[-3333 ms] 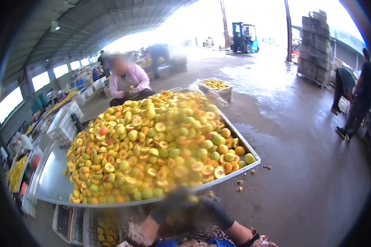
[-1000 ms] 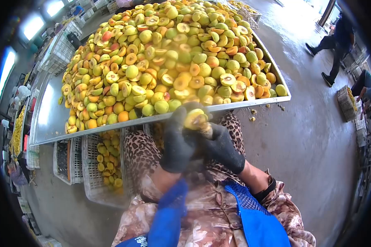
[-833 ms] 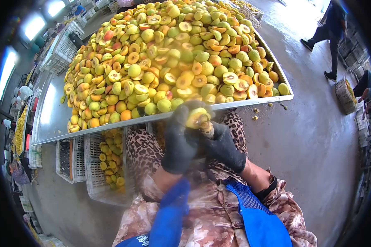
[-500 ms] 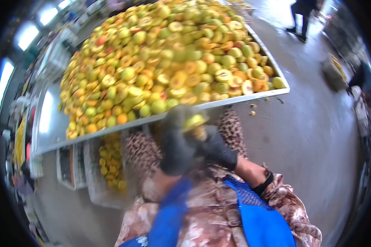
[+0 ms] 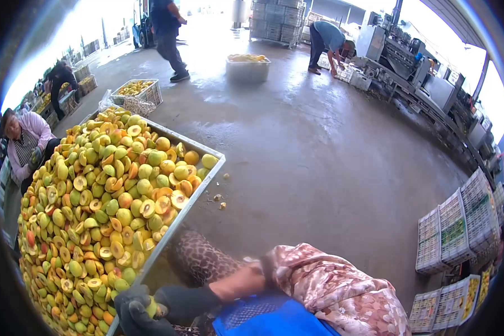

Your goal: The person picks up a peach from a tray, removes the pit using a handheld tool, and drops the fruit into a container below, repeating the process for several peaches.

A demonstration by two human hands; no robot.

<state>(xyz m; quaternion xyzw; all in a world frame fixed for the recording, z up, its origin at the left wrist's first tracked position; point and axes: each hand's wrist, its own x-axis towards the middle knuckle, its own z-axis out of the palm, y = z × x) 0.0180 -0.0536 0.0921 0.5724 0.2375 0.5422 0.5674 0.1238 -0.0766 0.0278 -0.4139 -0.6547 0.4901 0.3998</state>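
Observation:
At the lower left, my left hand, in a dark glove, has its fingers curled round a yellow-green peach. My right hand, gloved too, is closed against the same fruit from the other side, its fingers partly hidden. Both hands are low in front of my body, by the near edge of a metal-rimmed table. A large heap of peaches, many cut in half with orange flesh showing, covers that table.
Across the table sits a person in a pink jacket. Crates of fruit and a white tub stand on the wet floor. One person is upright; another bends beside machinery. Stacked crates are at right.
My view has swung to the right and up, so the table and hands now appear farther left and the hall floor shows. Both hands stay together at the peach.

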